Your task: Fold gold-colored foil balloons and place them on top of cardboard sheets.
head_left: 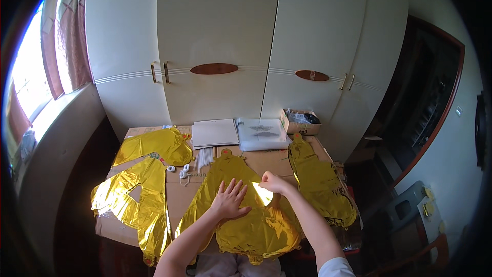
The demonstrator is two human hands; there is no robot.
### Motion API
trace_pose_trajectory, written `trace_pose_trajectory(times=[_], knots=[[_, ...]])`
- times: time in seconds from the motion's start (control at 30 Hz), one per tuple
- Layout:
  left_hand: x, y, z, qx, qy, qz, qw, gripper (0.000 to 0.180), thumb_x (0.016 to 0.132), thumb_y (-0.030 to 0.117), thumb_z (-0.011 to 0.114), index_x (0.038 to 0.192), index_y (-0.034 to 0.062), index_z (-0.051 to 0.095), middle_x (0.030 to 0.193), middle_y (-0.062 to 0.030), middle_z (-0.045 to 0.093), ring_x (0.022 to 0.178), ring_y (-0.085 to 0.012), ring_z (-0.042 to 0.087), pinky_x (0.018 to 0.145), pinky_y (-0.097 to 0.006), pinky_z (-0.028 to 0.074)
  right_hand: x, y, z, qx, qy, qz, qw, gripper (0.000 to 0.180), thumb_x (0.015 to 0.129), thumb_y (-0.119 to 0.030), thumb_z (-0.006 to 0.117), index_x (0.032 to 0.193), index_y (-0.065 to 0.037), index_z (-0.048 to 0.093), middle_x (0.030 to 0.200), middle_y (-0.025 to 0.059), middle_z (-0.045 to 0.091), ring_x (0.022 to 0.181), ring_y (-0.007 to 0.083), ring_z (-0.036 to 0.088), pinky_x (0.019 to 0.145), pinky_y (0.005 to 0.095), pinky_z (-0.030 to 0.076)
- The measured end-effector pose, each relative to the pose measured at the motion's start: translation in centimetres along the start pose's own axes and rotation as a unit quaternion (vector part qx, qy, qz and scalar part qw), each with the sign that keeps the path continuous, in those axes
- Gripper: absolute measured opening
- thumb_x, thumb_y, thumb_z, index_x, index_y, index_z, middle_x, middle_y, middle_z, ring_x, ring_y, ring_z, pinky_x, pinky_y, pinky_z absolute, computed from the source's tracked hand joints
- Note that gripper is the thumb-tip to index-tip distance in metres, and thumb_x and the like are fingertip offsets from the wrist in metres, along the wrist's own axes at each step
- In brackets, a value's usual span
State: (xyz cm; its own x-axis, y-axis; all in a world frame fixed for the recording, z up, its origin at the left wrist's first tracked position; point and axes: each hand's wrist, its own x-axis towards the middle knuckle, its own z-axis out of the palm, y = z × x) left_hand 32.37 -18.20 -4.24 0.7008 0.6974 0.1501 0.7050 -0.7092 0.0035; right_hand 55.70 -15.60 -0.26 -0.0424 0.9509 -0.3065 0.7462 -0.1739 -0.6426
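Gold foil balloon (259, 228), flat and crinkly, lies right under both hands at the near edge of the worktop (179, 192). Left hand (230, 202) is palm down with fingers spread, so that grip's wide open, just resting on the foil, probably to keep the slippery stuff from sliding. Right hand (274, 182) is just beside it with the fingers bunched, over a bright patch of foil; can't tell whether that grip actually pinches anything. The balloon runs both ways from there: narrow top beyond the hands, wider bit toward the person's lap, which probably makes the middle easy to reach.

Further out, more gold foil pieces (315, 182) flank it left and right, maybe spread apart so they don't tangle. White spools (183, 174), thin white sticks (206, 157) and a small box (301, 122) sit farther back, out of the way.
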Motion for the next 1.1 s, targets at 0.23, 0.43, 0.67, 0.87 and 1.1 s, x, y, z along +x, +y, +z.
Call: trace_pose_trajectory(times=[0.23,0.43,0.67,0.87,1.1], knots=[[-0.1,-0.5,0.8,-0.003,0.010,-0.003,1.000,0.091,0.085,0.071,0.034,0.147,0.0033,0.028,0.154,-0.0158,0.026,0.144,-0.0335,0.017,0.114,-0.057,0.012,-1.5,0.0,1.8,0.278,-0.031,-0.085,0.956,0.048,0.082,-0.004,0.070,0.123,0.001,0.043,0.107,0.0128,0.062,0.096,0.0150,0.060,0.082,0.0272,0.050],[0.4,0.1,-1.3,0.043,-0.081,0.009,0.996,0.089,0.083,0.069,0.038,0.140,0.0010,0.041,0.154,-0.0187,0.025,0.144,-0.0352,0.017,0.114,-0.058,0.013,-1.3,0.7,3.9,0.317,-0.038,-0.182,0.930,0.027,0.096,-0.018,0.057,0.117,-0.003,0.048,0.103,0.0099,0.064,0.092,0.0136,0.062,0.084,0.0276,0.048],[-0.1,-1.2,1.7,-0.025,0.046,0.014,0.999,0.081,0.083,0.065,0.039,0.128,-0.0014,0.055,0.152,-0.0191,0.030,0.144,-0.0364,0.017,0.113,-0.058,0.013,-2.1,2.0,3.6,-0.095,0.126,-0.365,0.918,0.024,0.086,-0.021,0.065,0.104,-0.006,0.068,0.112,0.0077,0.065,0.114,0.0273,0.055,0.100,0.0391,0.042],[0.2,0.2,-1.9,0.004,-0.074,0.012,0.997,0.070,0.082,0.065,0.041,0.121,0.0111,0.064,0.152,-0.0184,0.028,0.144,-0.0364,0.018,0.113,-0.058,0.013,-2.0,3.1,4.3,-0.146,0.130,-0.362,0.911,0.030,0.087,-0.030,0.065,0.109,-0.010,0.070,0.123,0.0046,0.063,0.122,0.0244,0.051,0.103,0.0398,0.038],[0.1,-0.7,1.3,-0.011,0.016,0.013,1.000,0.069,0.080,0.065,0.043,0.114,0.0098,0.068,0.154,-0.0172,0.024,0.144,-0.0357,0.017,0.113,-0.058,0.014,-1.6,3.1,5.0,-0.186,0.127,-0.344,0.912,0.037,0.087,-0.037,0.064,0.117,-0.016,0.067,0.126,-0.0005,0.062,0.127,0.0198,0.047,0.102,0.0400,0.035]])
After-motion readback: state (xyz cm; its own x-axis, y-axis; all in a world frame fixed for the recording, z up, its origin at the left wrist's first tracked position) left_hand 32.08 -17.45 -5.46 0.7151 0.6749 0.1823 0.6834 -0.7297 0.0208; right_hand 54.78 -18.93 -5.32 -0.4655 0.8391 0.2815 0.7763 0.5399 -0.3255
